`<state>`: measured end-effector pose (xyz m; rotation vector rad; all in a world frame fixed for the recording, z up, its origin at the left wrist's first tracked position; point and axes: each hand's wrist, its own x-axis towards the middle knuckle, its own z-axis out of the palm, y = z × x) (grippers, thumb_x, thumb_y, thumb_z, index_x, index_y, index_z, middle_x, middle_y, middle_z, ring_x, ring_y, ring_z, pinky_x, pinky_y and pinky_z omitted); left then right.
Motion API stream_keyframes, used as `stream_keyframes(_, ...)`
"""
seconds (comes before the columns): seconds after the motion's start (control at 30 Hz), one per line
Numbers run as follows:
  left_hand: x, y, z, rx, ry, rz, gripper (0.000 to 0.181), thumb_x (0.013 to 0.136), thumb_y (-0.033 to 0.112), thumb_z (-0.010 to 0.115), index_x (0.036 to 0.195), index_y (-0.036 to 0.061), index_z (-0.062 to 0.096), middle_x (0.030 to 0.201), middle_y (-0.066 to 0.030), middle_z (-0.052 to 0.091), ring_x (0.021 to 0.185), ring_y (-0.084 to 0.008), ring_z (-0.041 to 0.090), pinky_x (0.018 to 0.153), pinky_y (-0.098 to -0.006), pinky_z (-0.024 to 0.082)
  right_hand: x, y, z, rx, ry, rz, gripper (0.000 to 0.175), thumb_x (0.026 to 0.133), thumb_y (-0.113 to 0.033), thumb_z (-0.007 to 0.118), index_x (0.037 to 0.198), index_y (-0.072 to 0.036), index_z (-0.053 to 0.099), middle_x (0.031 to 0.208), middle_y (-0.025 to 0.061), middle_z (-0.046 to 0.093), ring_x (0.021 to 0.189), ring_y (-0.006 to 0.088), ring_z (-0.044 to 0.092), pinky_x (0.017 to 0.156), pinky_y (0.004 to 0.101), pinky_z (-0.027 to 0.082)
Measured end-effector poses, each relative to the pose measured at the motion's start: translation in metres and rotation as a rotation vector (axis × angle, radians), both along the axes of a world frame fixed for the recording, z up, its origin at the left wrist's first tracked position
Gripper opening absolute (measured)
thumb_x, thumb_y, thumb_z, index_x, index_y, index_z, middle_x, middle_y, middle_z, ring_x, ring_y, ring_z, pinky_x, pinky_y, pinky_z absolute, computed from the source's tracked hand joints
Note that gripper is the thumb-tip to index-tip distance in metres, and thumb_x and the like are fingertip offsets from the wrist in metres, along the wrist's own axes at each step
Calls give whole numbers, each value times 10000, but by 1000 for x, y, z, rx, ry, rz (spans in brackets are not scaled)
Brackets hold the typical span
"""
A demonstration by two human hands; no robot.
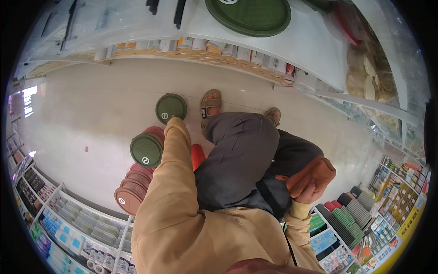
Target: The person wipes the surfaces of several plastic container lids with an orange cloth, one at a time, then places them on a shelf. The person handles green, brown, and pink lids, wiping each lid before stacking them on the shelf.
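Note:
My left hand (173, 116) reaches to a round container with a dark green lid (172, 102) on the floor; the sleeve hides most of the hand, and only a fingertip or so shows at the lid's edge. Next to my forearm lies a stack topped by another green lid (146, 150), with pinkish-red round pieces behind it. Nearer my body is a pile of reddish-brown round containers (129, 198), tilted on their sides. My right hand (309, 191) grips a rust-orange cloth (313, 173) beside my right knee.
A white shelf (304, 48) ahead holds a large green lid (253, 15), with rows of paper rolls (212, 49) beneath. A red object (197, 156) stands by my left leg. Stocked shelves (92, 219) are behind on the left, with striped goods (349, 215) on the right.

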<state>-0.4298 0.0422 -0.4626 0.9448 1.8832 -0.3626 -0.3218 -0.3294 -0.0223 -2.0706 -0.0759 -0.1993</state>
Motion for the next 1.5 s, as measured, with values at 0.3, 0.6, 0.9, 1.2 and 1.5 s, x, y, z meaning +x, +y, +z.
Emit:
stream_keyframes(0.3, 0, -19, 50, 338, -495, 483, 430, 858, 340, 746, 1016, -10, 551, 866, -105, 612, 702, -167, 573, 560, -272, 461, 7, 7, -1, 133, -62, 72, 396, 815, -97, 413, 1170, 49, 509, 1230, 191, 512, 1091, 274, 533, 989, 388, 417)
stream_keyframes(0.6, 39, -44, 362, 18, -1287, -198, 285, 930, 211, 660, 1108, 31, 530, 897, -37, 604, 764, -116, 559, 635, -250, 456, -23, -35, -7, -65, -44, -166, 202, 858, -106, 593, 1028, 2, 577, 972, 122, 597, 904, 245, 587, 852, 357, 463)
stream_keyframes(0.9, 230, -128, 426, 22, -1525, -227, 286, 896, 202, 712, 999, 26, 512, 859, -25, 558, 704, -105, 530, 608, -234, 449, -27, -59, -13, -63, -57, -183, 218, 858, -90, 588, 1054, 4, 574, 992, 115, 609, 916, 229, 588, 858, 349, 469)
stream_keyframes(1.2, 282, -146, 406, 148, -1440, -41, 653, 888, 280, 724, 1278, -68, 333, 1196, -170, 530, 1004, -236, 606, 869, -383, 555, -26, -56, -6, -60, -45, -173, 210, 851, -103, 596, 1030, 5, 570, 952, 138, 604, 876, 271, 593, 831, 358, 470)
stream_keyframes(1.5, -22, -79, 345, 533, -962, -398, 304, 941, 148, 630, 1190, 24, 507, 1027, -91, 623, 861, -144, 627, 717, -278, 538, -27, -57, -16, -44, -80, -190, 244, 851, -115, 601, 1059, 11, 580, 984, 153, 619, 905, 285, 601, 849, 380, 475)
